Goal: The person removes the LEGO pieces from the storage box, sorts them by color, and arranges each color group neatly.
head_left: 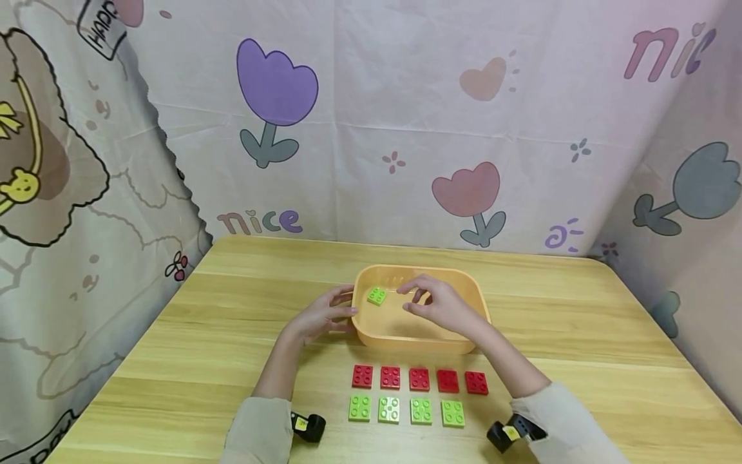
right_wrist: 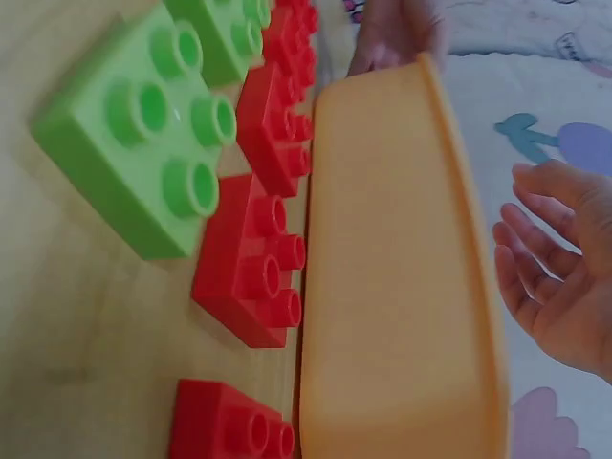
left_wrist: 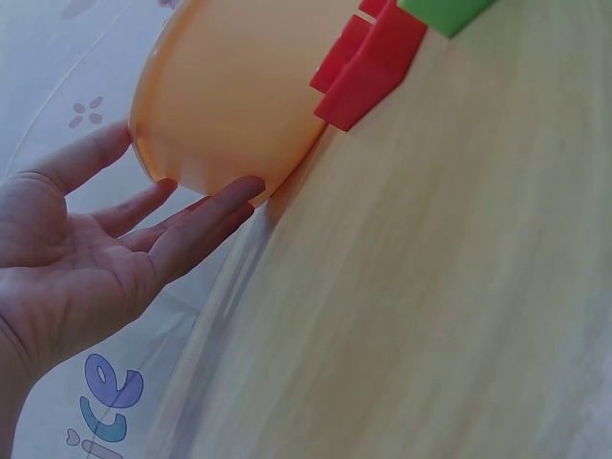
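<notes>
A yellow-orange plastic basin (head_left: 414, 345) stands on the table, with one light green toy brick (head_left: 377, 296) lying inside near its left end. My left hand (head_left: 324, 314) rests its fingers against the basin's left end; the left wrist view shows the fingers fairly straight along the outer wall. Over the basin hovers my right hand (head_left: 439, 306), fingers loosely bent and nothing between them, as the right wrist view also shows. In front of the basin lie a row of several red bricks (head_left: 419, 379) and, nearer me, a row of several light green bricks (head_left: 421, 411).
The wooden table (head_left: 261, 270) meets a printed cloth (head_left: 359, 84) hanging along its back, with more cloth at both sides. A small black camera (head_left: 310, 428) is on the left wrist and another (head_left: 504, 435) on the right.
</notes>
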`<state>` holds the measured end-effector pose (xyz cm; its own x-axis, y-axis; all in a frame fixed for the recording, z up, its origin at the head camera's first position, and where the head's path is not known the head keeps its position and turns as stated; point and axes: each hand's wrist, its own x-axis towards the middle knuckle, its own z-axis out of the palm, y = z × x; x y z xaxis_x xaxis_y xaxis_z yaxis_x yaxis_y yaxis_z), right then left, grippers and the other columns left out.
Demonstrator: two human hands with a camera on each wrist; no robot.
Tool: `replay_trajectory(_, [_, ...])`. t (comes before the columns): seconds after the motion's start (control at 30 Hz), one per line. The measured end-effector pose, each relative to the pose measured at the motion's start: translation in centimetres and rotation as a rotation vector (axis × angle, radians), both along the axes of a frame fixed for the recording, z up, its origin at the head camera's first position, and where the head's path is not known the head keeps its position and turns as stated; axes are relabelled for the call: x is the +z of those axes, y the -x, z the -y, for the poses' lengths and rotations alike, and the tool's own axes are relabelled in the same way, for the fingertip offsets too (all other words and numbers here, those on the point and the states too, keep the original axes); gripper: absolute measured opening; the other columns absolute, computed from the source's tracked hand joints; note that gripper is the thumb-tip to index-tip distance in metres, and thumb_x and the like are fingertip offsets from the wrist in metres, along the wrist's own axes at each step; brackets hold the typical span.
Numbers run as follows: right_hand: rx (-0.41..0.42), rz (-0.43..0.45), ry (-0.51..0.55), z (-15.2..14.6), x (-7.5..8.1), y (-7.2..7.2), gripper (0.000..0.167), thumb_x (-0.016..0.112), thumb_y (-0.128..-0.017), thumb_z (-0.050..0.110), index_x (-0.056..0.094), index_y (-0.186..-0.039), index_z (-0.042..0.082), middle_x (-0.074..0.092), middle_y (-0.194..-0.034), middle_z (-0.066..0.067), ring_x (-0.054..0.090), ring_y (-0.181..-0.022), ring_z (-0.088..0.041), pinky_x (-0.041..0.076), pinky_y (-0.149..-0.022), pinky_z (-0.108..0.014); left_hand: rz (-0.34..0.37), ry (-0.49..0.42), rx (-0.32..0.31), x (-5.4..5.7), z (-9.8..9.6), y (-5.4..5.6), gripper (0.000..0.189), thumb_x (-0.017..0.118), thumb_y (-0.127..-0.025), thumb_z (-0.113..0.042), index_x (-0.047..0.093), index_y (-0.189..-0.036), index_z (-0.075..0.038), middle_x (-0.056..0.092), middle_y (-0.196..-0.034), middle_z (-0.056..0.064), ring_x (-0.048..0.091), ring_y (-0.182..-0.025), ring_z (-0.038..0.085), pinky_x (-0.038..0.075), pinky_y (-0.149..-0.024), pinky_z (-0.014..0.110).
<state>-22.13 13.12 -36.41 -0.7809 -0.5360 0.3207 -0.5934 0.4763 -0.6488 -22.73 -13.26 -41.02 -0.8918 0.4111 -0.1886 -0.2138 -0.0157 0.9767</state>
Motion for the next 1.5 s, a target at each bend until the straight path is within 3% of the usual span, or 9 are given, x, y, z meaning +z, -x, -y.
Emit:
replay_trajectory(0.4, [-0.055,0.086,-0.087,2.6,-1.5,4.2,0.024,0.07,-0.079,0.008,0.066,-0.101,0.0,0.063,-0.101,-0.01,0.055,-0.077,-0.018,0.048,-0.058,-0.025,0.001,0.0,-0.004,-0.2,0.1,0.0,0.06,0.055,-0.089,-0.004,0.026,-0.142,-0.004,0.024,-0.145,0.021,0.044,-0.117,0.039,0.048,-0.086,0.045])
replay_trajectory(0.63, [-0.04,0.1,-0.145,3.6,-2.4,5.7,0.024,0.07,-0.078,0.008,0.066,-0.101,-0.001,0.064,-0.096,-0.01,0.056,-0.075,-0.018,0.049,-0.063,-0.025,-0.002,-0.017,-0.02,-0.3,0.2,0.1,0.06,0.054,-0.089,-0.003,0.025,-0.142,-0.002,0.024,-0.145,0.022,0.044,-0.117,0.039,0.048,-0.086,0.045])
replay_trajectory(1.1, [-0.056,0.107,-0.211,4.6,-4.2,6.4,0.028,0.073,-0.076,0.007,0.065,-0.102,0.001,0.062,-0.091,-0.007,0.058,-0.083,-0.02,0.049,-0.072,-0.028,-0.013,-0.027,-0.027,-0.4,-0.1,0.0,0.061,0.053,-0.089,-0.003,0.024,-0.142,-0.001,0.023,-0.146,0.022,0.042,-0.118,0.04,0.047,-0.087,0.046])
replay_trajectory(1.5, [-0.126,0.094,-0.297,5.4,-4.7,6.4,0.03,0.077,-0.073,0.01,0.066,-0.1,0.005,0.06,-0.083,0.0,0.053,-0.073,-0.012,0.047,-0.065,-0.026,-0.021,-0.027,-0.025,-0.6,0.1,0.3,0.061,0.054,-0.089,-0.003,0.023,-0.142,0.0,0.022,-0.145,0.023,0.044,-0.117,0.04,0.047,-0.087,0.045])
